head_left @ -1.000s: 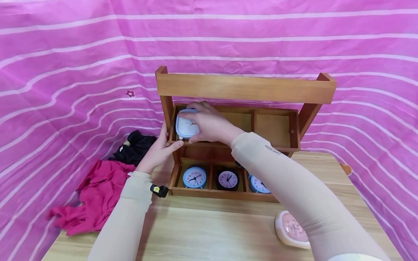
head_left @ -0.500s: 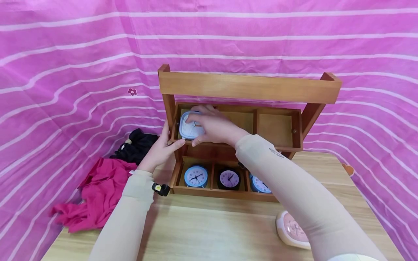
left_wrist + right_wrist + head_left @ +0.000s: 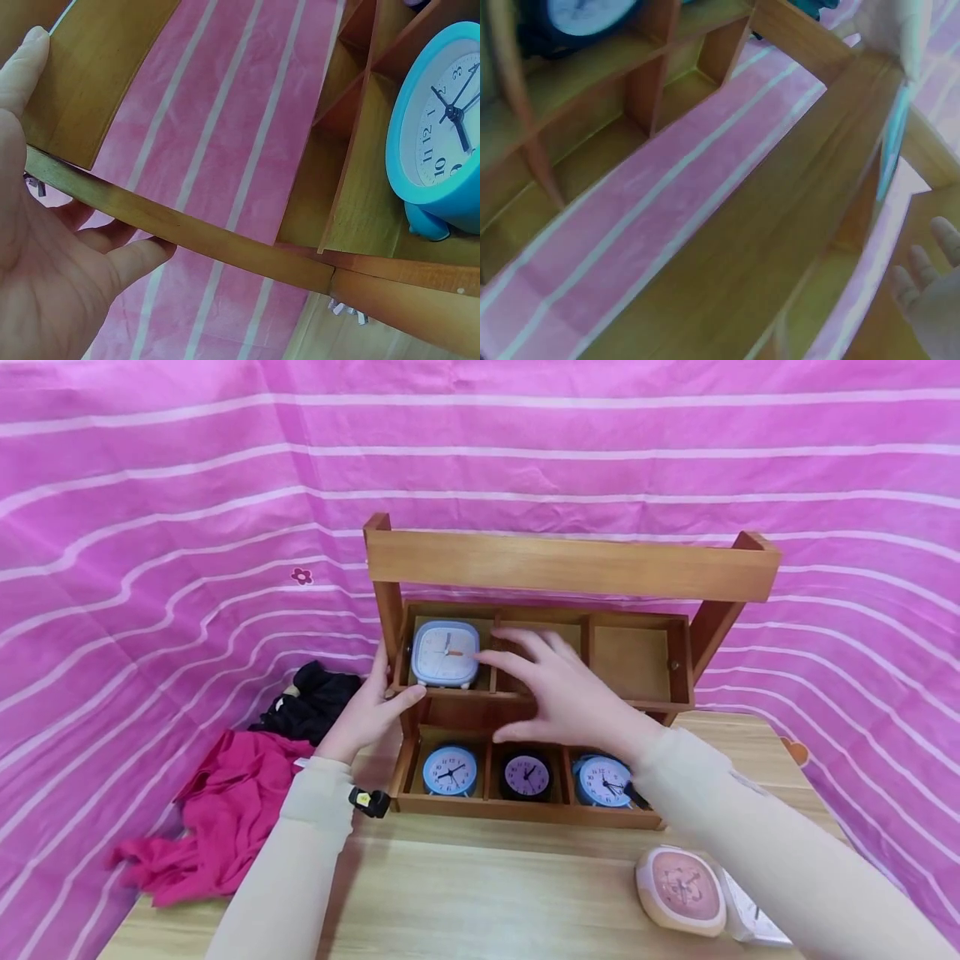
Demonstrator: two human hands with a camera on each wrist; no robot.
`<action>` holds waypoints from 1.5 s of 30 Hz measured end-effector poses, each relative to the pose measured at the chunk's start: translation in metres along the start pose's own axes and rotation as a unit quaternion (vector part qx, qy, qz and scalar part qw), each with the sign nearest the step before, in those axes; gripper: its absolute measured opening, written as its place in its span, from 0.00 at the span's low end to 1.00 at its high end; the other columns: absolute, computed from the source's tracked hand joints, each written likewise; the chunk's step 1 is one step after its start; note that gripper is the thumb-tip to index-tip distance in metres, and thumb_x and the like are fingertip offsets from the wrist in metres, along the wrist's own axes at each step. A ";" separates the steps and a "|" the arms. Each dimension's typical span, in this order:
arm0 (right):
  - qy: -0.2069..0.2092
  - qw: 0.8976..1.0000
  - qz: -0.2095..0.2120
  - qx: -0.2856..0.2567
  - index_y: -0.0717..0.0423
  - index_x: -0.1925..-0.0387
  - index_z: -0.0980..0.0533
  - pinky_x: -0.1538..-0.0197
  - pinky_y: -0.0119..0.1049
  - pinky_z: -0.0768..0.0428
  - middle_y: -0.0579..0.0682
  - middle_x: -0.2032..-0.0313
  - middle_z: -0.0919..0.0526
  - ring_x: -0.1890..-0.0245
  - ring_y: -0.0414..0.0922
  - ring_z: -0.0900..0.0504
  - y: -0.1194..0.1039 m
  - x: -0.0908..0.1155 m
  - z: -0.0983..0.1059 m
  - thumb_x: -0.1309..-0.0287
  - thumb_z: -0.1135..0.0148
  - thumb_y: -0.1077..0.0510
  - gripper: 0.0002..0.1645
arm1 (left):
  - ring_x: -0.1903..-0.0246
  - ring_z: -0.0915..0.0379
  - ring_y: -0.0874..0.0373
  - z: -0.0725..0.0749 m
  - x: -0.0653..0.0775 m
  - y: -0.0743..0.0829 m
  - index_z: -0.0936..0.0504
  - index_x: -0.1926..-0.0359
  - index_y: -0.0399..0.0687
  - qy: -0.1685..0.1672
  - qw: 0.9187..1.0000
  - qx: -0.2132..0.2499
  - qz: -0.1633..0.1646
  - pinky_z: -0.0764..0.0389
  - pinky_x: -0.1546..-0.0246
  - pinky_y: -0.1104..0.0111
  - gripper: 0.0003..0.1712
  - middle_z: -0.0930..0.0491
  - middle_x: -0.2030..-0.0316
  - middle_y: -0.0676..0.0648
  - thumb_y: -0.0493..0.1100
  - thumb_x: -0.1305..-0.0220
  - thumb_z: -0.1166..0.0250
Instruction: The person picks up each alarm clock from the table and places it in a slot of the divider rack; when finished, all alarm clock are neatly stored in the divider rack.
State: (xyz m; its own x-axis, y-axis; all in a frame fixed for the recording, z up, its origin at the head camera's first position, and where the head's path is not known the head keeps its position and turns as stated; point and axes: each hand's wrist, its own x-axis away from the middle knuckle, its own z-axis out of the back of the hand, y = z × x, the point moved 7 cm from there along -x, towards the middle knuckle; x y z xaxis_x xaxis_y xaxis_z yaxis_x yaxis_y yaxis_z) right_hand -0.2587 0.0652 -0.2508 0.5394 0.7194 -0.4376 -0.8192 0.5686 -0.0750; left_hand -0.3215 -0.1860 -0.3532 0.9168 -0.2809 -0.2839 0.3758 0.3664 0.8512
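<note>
A two-tier wooden rack (image 3: pixel 570 562) stands on the table, its tiers split into compartments. In the upper left compartment, a light blue square alarm clock (image 3: pixel 433 664) stands upright. My left hand (image 3: pixel 362 717) holds the rack's left end, thumb on the front edge; the left wrist view shows its fingers behind the side board (image 3: pixel 217 241). With fingers spread and nothing in it, my right hand (image 3: pixel 573 697) hovers before the upper middle compartment, just right of the clock. Below are a blue round clock (image 3: pixel 450 770), a black round clock (image 3: pixel 526 776) and another blue clock (image 3: pixel 603 781).
A pink-faced clock (image 3: pixel 681 890) and a white clock (image 3: pixel 742 910), partly behind the right sleeve, lie at the front right of the table. Magenta cloth (image 3: pixel 232 810) and black cloth (image 3: pixel 309 706) are heaped at left. A pink striped curtain (image 3: pixel 525 468) hangs behind.
My right hand has let go of the light blue clock and moved right, leaving it in the upper left compartment. The clock's face now shows fully. My left hand stays at the rack's end.
</note>
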 end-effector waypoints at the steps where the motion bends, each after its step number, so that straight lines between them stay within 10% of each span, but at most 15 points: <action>1: 0.009 1.000 -0.001 0.000 0.42 0.25 0.30 0.29 0.63 0.35 0.55 0.24 0.36 0.29 0.60 0.36 -0.001 0.011 0.004 0.53 0.20 0.31 0.56 | 0.21 0.53 0.41 0.000 0.000 0.001 0.71 0.19 0.83 0.001 1.000 -0.004 0.000 0.41 0.26 0.39 0.58 0.58 0.17 0.46 0.54 0.26 0.34; 14: 0.010 0.996 -0.089 0.026 0.45 0.41 0.21 0.43 0.56 0.24 0.50 0.40 0.22 0.43 0.52 0.24 -0.007 0.170 -0.006 0.58 0.16 0.43 0.41 | 0.20 0.52 0.44 -0.010 0.002 0.015 0.69 0.20 0.87 -0.003 1.000 0.025 -0.013 0.37 0.28 0.39 0.57 0.58 0.17 0.53 0.51 0.26 0.34; 25: -0.087 0.980 -0.169 0.054 0.33 0.50 0.20 0.49 0.57 0.22 0.39 0.46 0.21 0.48 0.50 0.22 -0.009 0.275 -0.038 0.67 0.15 0.39 0.37 | 0.20 0.52 0.42 -0.012 0.004 0.014 0.70 0.20 0.88 -0.001 1.000 0.016 -0.010 0.36 0.29 0.40 0.57 0.57 0.17 0.51 0.54 0.27 0.34; 31: -0.072 0.986 -0.137 0.054 0.35 0.45 0.21 0.43 0.31 0.35 0.35 0.48 0.23 0.49 0.42 0.25 -0.005 0.296 -0.039 0.86 0.12 0.44 0.52 | 0.21 0.49 0.41 -0.011 0.010 0.014 0.68 0.20 0.89 0.001 1.000 0.018 -0.006 0.34 0.30 0.39 0.57 0.55 0.17 0.49 0.53 0.27 0.34; 37: -0.064 0.990 -0.125 0.017 0.38 0.45 0.23 0.55 0.16 0.34 0.30 0.54 0.28 0.58 0.30 0.29 0.000 0.301 -0.044 0.83 0.11 0.48 0.52 | 0.22 0.48 0.41 -0.012 0.009 0.015 0.68 0.20 0.89 -0.001 1.000 0.025 -0.014 0.34 0.29 0.40 0.57 0.55 0.17 0.49 0.52 0.26 0.33; 45: -0.054 0.991 -0.115 0.050 0.39 0.45 0.24 0.51 0.35 0.25 0.32 0.50 0.25 0.54 0.36 0.23 0.005 0.295 -0.040 0.88 0.10 0.42 0.56 | 0.23 0.46 0.39 -0.014 0.007 0.012 0.68 0.20 0.90 -0.002 1.000 0.027 -0.006 0.35 0.30 0.39 0.57 0.54 0.17 0.47 0.52 0.27 0.33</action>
State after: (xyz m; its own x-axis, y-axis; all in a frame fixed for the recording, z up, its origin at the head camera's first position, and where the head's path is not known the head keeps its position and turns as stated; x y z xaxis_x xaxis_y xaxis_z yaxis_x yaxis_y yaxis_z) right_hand -0.1110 0.2643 -0.4163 0.7316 0.6018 -0.3204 -0.6519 0.7550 -0.0706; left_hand -0.3089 -0.1716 -0.3514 0.9113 -0.2893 -0.2929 0.3794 0.3141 0.8703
